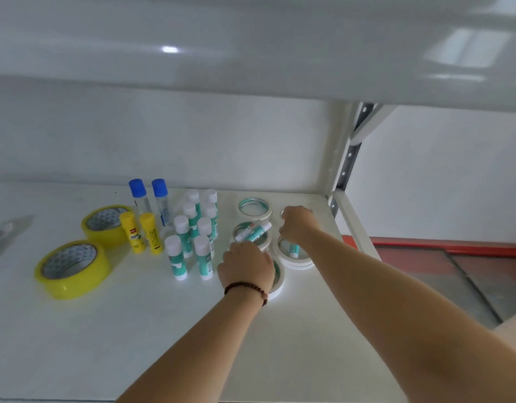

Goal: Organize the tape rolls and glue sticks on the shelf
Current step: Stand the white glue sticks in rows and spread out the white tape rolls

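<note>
My left hand (246, 269), with a bead bracelet at the wrist, lies palm down on a white tape roll (280, 282), fingers curled over its far edge. My right hand (297, 225) reaches further back with bent fingers, between a partly hidden white roll (282, 212) and a stack of white rolls (297, 261); what it touches is hidden. One teal glue stick (252, 231) lies across another white roll, and a second one (294, 250) sits inside the stack's ring. Several teal glue sticks (192, 234) stand upright in a cluster.
Two yellow tape rolls (105, 225) (72, 267) lie at the left. Two yellow glue sticks (140, 232) and two blue-capped ones (149, 196) stand beside them. A white roll (254, 207) lies at the back. The shelf post (347, 158) rises at the right; the upper shelf hangs overhead.
</note>
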